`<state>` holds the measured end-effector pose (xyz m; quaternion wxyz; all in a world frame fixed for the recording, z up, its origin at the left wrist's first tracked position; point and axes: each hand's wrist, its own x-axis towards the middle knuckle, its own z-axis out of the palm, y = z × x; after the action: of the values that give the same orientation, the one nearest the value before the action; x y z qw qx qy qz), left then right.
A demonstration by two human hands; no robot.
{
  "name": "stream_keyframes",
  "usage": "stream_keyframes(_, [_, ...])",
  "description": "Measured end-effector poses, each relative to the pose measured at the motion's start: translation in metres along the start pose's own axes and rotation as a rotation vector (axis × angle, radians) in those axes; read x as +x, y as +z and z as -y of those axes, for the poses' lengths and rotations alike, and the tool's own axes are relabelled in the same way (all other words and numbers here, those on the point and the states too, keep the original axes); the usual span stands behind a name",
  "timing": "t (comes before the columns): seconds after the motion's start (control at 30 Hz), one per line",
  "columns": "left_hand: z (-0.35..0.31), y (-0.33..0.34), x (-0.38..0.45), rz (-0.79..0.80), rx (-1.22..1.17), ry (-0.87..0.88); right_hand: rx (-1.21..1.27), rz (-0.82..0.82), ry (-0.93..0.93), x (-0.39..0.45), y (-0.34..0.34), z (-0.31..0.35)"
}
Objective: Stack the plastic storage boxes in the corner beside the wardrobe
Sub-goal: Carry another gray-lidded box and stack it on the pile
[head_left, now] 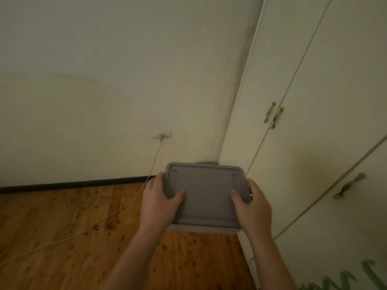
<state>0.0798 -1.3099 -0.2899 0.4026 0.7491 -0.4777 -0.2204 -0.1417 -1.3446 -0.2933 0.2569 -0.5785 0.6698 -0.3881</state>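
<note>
both hands clamp one grey-lidded storage box (206, 195), left hand (160, 203) and right hand (252, 204) on its short sides, thumbs on the lid. it sits just left of the wardrobe (314, 122), above the wooden floor (62, 227). further left of the wardrobe, a cable (134, 198) hangs from a wall socket (161, 135).

Storage box (206, 193) between hands, seemingly above another, left of wardrobe (314, 101).

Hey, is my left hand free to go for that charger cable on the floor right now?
Probably not: the left hand grips the grey-lidded storage box together with the right hand. The path to the cable itself looks open.
</note>
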Motion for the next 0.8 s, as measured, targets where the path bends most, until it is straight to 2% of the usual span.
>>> stream_keyframes(0.3, [-0.006,0.04,0.151,0.077,-0.015,0.004,-0.02,-0.039,0.037,0.129,0.058,0.025])
stream_keyframes(0.67, [-0.024,0.087,0.261,0.118,-0.004,0.015,-0.025,-0.021,0.071,0.246,0.097,0.022])
stream_keyframes(0.8, [-0.038,0.112,0.303,0.121,-0.004,0.003,-0.006,0.004,0.016,0.303,0.104,0.019])
